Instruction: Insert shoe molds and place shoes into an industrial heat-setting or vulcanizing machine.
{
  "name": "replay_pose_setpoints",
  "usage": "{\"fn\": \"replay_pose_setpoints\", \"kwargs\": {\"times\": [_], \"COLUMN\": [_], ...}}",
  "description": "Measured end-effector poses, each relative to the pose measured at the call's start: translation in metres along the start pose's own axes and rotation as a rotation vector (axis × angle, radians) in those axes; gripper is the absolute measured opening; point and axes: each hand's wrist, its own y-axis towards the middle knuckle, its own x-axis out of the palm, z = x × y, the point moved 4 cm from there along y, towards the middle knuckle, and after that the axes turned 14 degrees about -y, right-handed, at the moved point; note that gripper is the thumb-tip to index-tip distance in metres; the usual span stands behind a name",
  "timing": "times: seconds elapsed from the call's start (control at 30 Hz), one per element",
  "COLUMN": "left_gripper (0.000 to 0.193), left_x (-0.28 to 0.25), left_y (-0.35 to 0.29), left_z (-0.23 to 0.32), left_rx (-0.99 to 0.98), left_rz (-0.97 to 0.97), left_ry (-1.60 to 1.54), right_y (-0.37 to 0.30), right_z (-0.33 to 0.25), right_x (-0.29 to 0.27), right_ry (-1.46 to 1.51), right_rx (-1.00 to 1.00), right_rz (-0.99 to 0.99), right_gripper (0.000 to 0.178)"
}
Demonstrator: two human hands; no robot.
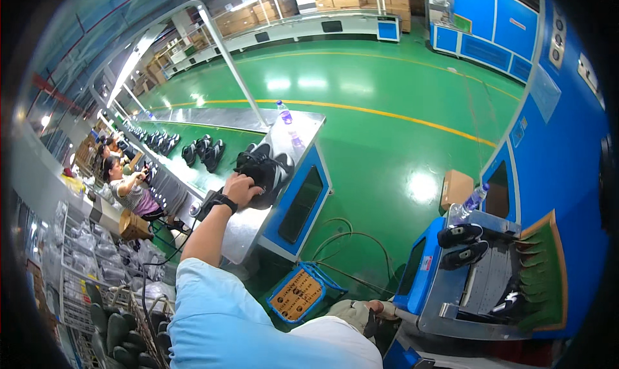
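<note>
My left hand (pixel 242 189), with a black band on its wrist, reaches to the metal end of a conveyor table (pixel 242 237). Its fingers curl onto a black sneaker (pixel 263 177), the nearest in a small group of dark shoes. Beside it, a sneaker with grey-white trim (pixel 282 166) sits close to the table's right edge. Farther along the belt stand more black shoes (pixel 211 155) in pairs. I do not see my right hand.
Plastic bottles (pixel 284 113) stand at the table's far corner and on the blue machine at right, where several shoes (pixel 464 256) lie near a green-flapped opening (pixel 541 275). A blue-framed stool (pixel 298 296) and hoses (pixel 351 233) are on the floor. People (pixel 138 191) sit along the line at left.
</note>
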Motion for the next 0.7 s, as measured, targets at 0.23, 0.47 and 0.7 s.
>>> {"fn": "replay_pose_setpoints", "kwargs": {"times": [0.23,0.47,0.7], "left_gripper": [0.036,0.042,0.042], "left_x": [0.085,0.165,0.14], "left_y": [-0.057,-0.128,-0.095], "left_z": [0.032,0.122,0.106], "left_rx": [-0.158,-0.076,-0.033], "left_rz": [0.039,-0.415,-0.464], "left_ry": [-0.452,-0.447,-0.385], "right_y": [-0.014,-0.034,-0.055], "right_z": [-0.01,0.007,0.071], "right_x": [0.01,0.006,0.002], "right_ry": [0.125,0.136,-0.536], "right_rx": [0.051,-0.007,-0.46], "right_rz": [-0.011,0.051,0.088], "right_gripper": [0.039,0.034,0.031]}}
